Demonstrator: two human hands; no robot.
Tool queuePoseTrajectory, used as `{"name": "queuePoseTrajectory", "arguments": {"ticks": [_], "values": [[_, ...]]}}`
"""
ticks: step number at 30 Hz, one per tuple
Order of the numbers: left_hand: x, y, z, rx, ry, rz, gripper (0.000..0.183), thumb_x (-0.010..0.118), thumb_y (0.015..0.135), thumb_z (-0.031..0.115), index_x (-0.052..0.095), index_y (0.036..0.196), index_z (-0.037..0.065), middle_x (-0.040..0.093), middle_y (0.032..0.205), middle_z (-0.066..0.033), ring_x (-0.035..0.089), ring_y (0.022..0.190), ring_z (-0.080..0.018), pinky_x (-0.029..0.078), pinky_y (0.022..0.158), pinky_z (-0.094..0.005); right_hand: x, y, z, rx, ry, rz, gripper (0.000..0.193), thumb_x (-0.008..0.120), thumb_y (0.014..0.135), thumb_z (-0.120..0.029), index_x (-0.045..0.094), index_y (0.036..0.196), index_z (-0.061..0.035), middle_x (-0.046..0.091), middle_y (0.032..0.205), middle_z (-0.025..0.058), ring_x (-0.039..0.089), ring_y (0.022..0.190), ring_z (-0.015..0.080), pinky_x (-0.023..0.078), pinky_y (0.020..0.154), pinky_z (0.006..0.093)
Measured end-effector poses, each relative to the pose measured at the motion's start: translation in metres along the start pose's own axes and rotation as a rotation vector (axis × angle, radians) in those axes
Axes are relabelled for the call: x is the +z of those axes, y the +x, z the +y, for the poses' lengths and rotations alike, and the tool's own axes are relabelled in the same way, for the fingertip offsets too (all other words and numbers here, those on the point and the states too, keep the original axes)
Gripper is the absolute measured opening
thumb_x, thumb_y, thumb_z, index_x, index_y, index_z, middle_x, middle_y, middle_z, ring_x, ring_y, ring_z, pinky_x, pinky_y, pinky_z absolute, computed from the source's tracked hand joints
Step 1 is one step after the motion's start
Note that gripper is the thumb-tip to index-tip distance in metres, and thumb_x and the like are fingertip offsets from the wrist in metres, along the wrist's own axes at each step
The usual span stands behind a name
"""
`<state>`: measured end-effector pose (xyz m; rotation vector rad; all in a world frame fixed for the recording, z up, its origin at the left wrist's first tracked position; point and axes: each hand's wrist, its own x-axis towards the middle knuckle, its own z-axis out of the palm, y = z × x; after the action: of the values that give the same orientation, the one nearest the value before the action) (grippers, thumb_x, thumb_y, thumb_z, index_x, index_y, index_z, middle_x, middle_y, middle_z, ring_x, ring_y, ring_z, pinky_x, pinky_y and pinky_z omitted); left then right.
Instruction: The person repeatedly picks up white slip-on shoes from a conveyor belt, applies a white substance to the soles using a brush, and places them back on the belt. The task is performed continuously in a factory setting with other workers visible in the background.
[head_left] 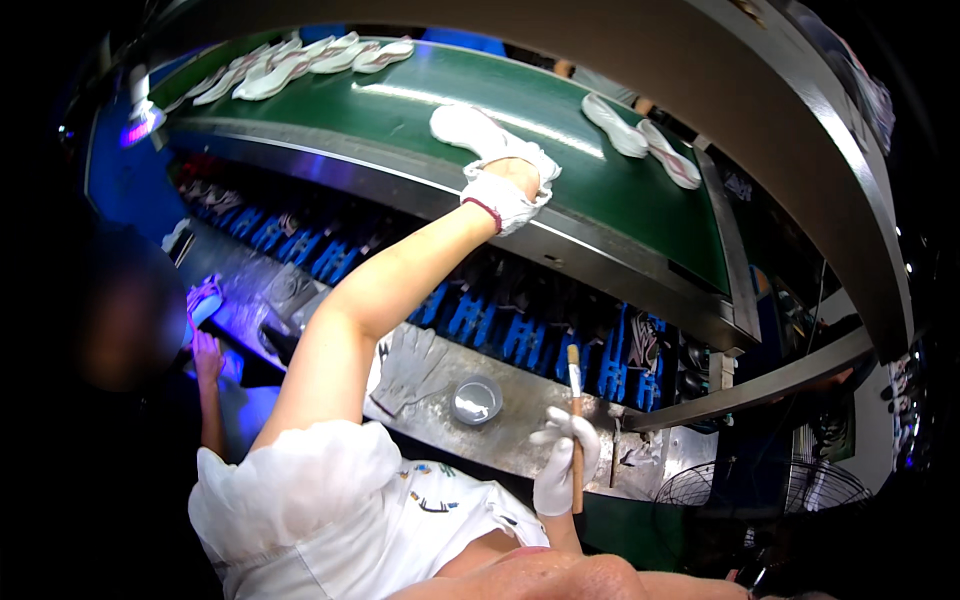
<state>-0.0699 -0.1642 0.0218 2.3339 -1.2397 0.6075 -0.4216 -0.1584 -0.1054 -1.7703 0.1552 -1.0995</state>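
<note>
My left arm stretches over the green conveyor belt point(400, 100). My left hand point(515, 190), in a white glove with a dark red cuff edge, is closed on the near end of a white shoe sole point(465, 128); its fingertips are hidden. Lower down, my right hand point(567, 455), also white-gloved, grips a brush point(576, 405) by its wooden handle, bristles up. Left of the brush, a round tub point(476, 400) with greyish contents sits on the metal ledge point(525, 430). Beside the tub lies a grey glove point(410, 368).
More white soles point(290, 70) lie in a row at the belt's far left, and a pair of soles point(640, 140) at its right. Blue racks point(470, 315) run beneath the belt. A metal frame point(800, 100) arches overhead; a wire-guarded fan point(770, 485) stands lower right. Another person's hand point(207, 355) holds a shoe at left.
</note>
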Motion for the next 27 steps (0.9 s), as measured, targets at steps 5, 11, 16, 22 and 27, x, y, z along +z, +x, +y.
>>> {"name": "queuePoseTrajectory", "arguments": {"ticks": [5, 11, 16, 22, 27], "values": [[-0.029, -0.082, -0.045, -0.126, -0.566, 0.438, 0.030, 0.071, 0.083, 0.026, 0.069, 0.110, 0.015, 0.055, 0.129, -0.0197, 0.050, 0.124, -0.0356, 0.040, 0.107, -0.0441, 0.009, -0.001, 0.000, 0.010, -0.020, 0.060, 0.036, 0.046, 0.104, -0.023, 0.044, 0.134, -0.0029, 0.067, 0.112, 0.0192, 0.066, 0.074, 0.0169, 0.055, 0.072, 0.0306], [-0.045, -0.078, -0.097, -0.424, -2.676, 0.262, 0.078, 0.038, 0.093, 0.069, 0.051, 0.135, 0.004, 0.057, 0.125, -0.0193, 0.057, 0.100, -0.0269, 0.049, 0.089, -0.0506, 0.022, 0.007, 0.004, 0.034, -0.091, 0.103, 0.040, 0.038, 0.107, -0.025, 0.042, 0.138, 0.0009, 0.060, 0.098, 0.0112, 0.056, 0.068, 0.0133, 0.050, 0.065, 0.0252], [-0.029, -0.052, -0.084, -0.393, -3.020, -0.003, 0.083, 0.030, 0.090, 0.077, 0.051, 0.136, 0.010, 0.051, 0.131, -0.0269, 0.061, 0.085, -0.0372, 0.052, 0.072, -0.0582, 0.032, 0.005, 0.010, 0.107, -0.079, 0.151, 0.041, 0.040, 0.106, -0.024, 0.045, 0.136, 0.0021, 0.055, 0.094, 0.0083, 0.050, 0.071, 0.0131, 0.047, 0.066, 0.0248], [-0.030, -0.102, -0.048, -0.247, -2.916, -0.048, 0.070, 0.045, 0.094, 0.061, 0.045, 0.140, 0.008, 0.060, 0.114, -0.0256, 0.055, 0.114, -0.0435, 0.056, 0.087, -0.0562, 0.026, 0.017, 0.019, 0.189, -0.021, 0.240, 0.036, 0.045, 0.104, -0.025, 0.052, 0.129, 0.0015, 0.053, 0.090, 0.0045, 0.046, 0.071, 0.0099, 0.044, 0.066, 0.0232], [-0.029, -0.188, 0.009, -0.623, -2.487, -0.141, 0.071, 0.057, 0.093, 0.049, 0.041, 0.141, -0.001, 0.062, 0.120, -0.0235, 0.065, 0.105, -0.0380, 0.055, 0.090, -0.0566, 0.009, 0.059, 0.001, 0.161, 0.034, 0.289, 0.027, 0.052, 0.101, -0.021, 0.057, 0.117, 0.0000, 0.057, 0.079, 0.0021, 0.048, 0.062, 0.0056, 0.041, 0.056, 0.0179]]}}
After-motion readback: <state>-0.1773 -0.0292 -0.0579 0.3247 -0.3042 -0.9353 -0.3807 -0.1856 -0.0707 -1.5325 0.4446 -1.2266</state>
